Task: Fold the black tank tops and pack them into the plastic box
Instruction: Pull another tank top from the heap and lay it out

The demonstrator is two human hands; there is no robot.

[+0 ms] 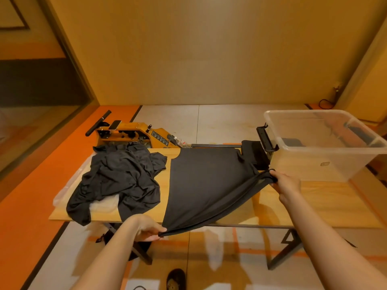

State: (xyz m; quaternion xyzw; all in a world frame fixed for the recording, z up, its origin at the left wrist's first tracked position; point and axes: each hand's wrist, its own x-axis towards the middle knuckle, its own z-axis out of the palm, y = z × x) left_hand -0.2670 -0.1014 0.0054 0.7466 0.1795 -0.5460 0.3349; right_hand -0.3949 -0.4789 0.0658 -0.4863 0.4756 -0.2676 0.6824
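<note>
Warm amber-orange cast over everything; indoor light moderate, on the dim side. Soft, diffuse shadows on the floor [219, 248] under the table [314, 201], near side. Spread tank top [205, 181] reads flat black, little fold detail. Crumpled pile [119, 176] at left shows faint sheen on creases. Pale glare along the plastic box [303, 111] rim. Wide-angle bending at left and right edges. Overall slightly soft.

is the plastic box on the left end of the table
No, the plastic box stands at the right end of the table.

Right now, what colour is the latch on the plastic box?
Black. The latch on the plastic box shows in the head view.
</note>
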